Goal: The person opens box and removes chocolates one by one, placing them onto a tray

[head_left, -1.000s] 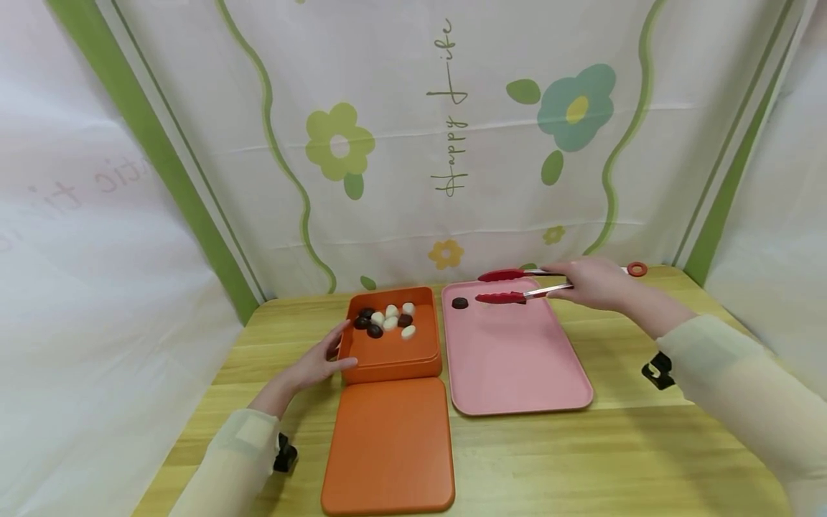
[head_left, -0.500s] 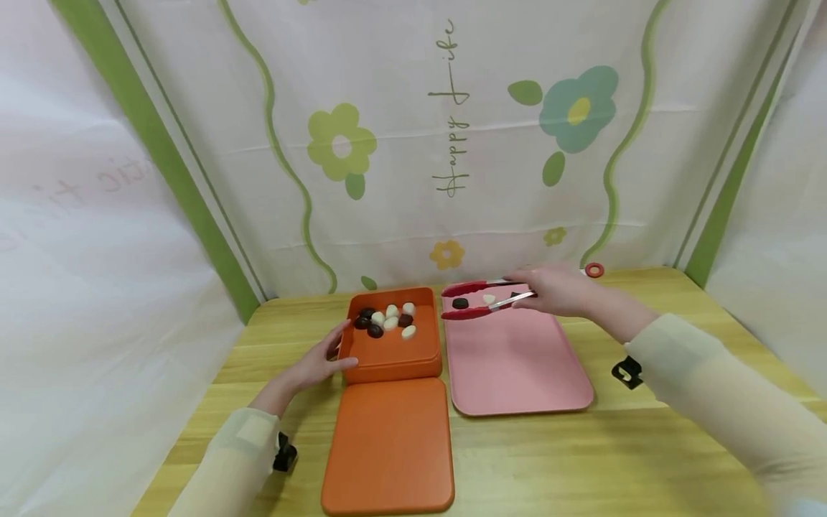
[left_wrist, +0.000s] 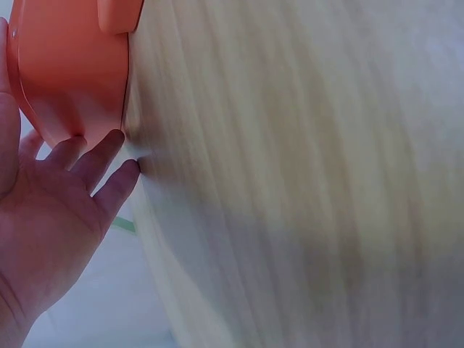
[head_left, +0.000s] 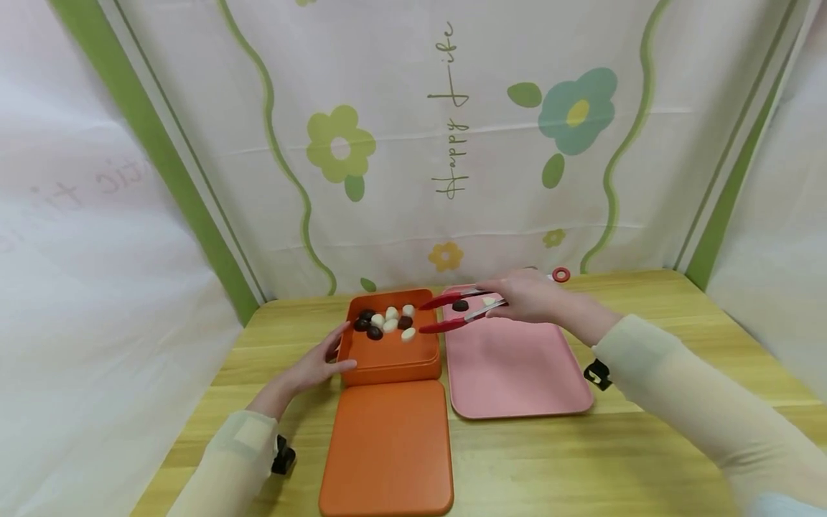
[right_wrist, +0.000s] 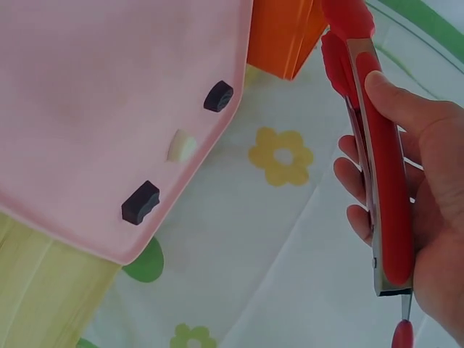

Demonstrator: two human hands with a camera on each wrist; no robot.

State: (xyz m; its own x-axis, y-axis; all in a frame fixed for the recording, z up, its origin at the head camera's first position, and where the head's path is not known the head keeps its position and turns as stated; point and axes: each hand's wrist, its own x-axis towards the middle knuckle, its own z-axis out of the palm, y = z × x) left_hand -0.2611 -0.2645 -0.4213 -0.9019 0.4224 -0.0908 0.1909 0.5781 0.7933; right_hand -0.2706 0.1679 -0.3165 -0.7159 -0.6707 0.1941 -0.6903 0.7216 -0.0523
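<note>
Tongs [right_wrist: 390, 188], far side, are showing bare metal w/ smooth red plastic-type facing. Box [head_left: 390, 374], far L, is looking like smooth plastic, soft sheen. Lid [head_left: 388, 449], near L: matching matl., reading matt. Tray [head_left: 517, 373], R, is presenting smooth matt plastic. Tabletop [head_left: 517, 459] is showing wood grain, slight gloss. Backdrop [head_left: 388, 230], far: hanging as creased cloth-like sheet.

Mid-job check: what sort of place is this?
Probably a curtained tabletop workspace, perhaps staged: a floral "Happy Life" curtain hangs behind the wood-grain table, white fabric hangs at both sides, and a pink tray lies on top.
</note>
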